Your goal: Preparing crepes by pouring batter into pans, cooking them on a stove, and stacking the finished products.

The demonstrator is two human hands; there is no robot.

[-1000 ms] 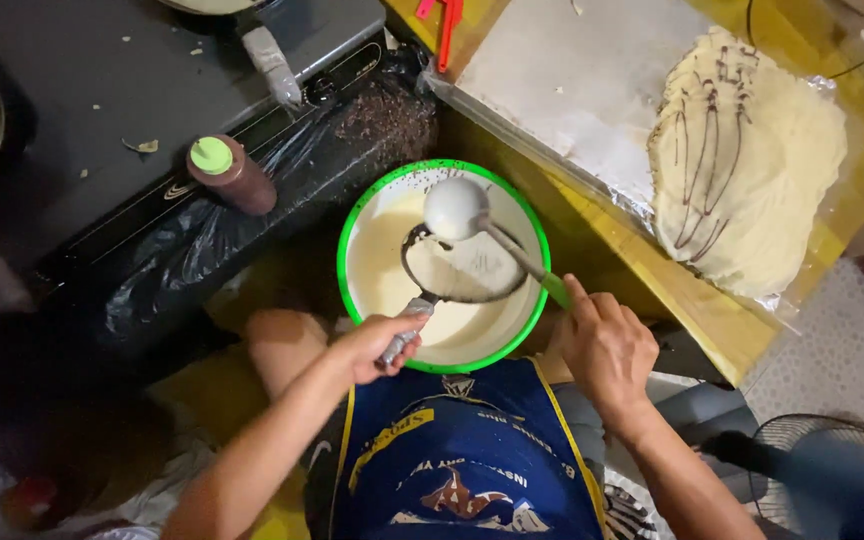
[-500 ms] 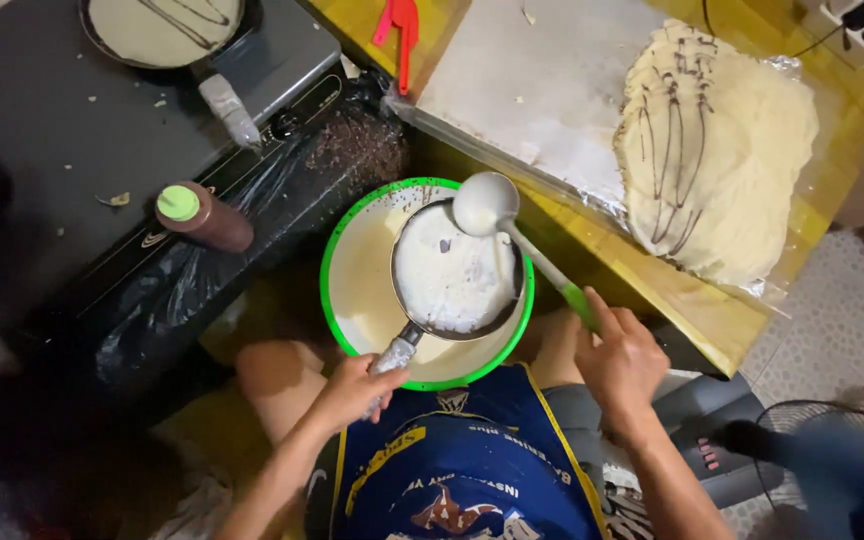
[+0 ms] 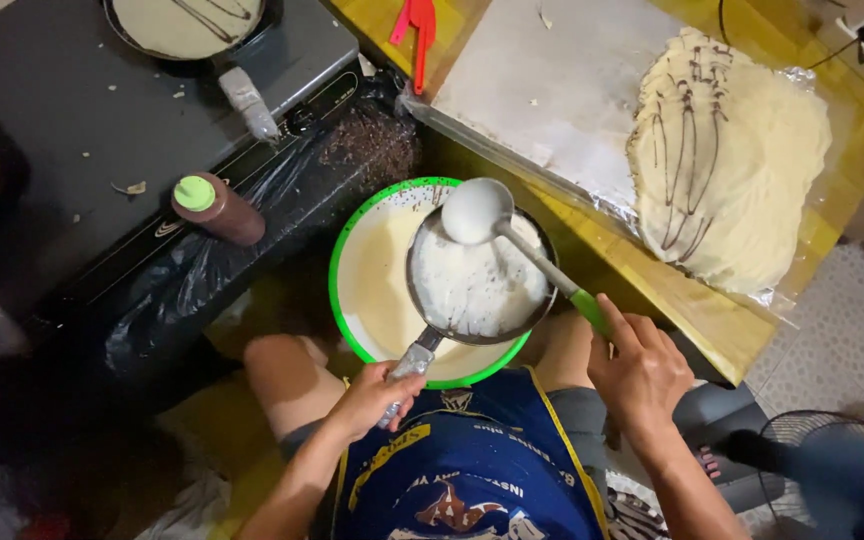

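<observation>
Since a second ago the pan point(image 3: 477, 285) is coated white, so the left hand point(image 3: 377, 398), gripping its handle, should keep it level over the bowl point(image 3: 372, 270) while the right hand point(image 3: 642, 370), closed on the ladle point(image 3: 477, 212), pours slowly.

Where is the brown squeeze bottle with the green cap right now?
In the head view, the brown bottle lies on its side on the dark stove top, to the left of the green-rimmed bowl and well beyond the left hand.
</observation>
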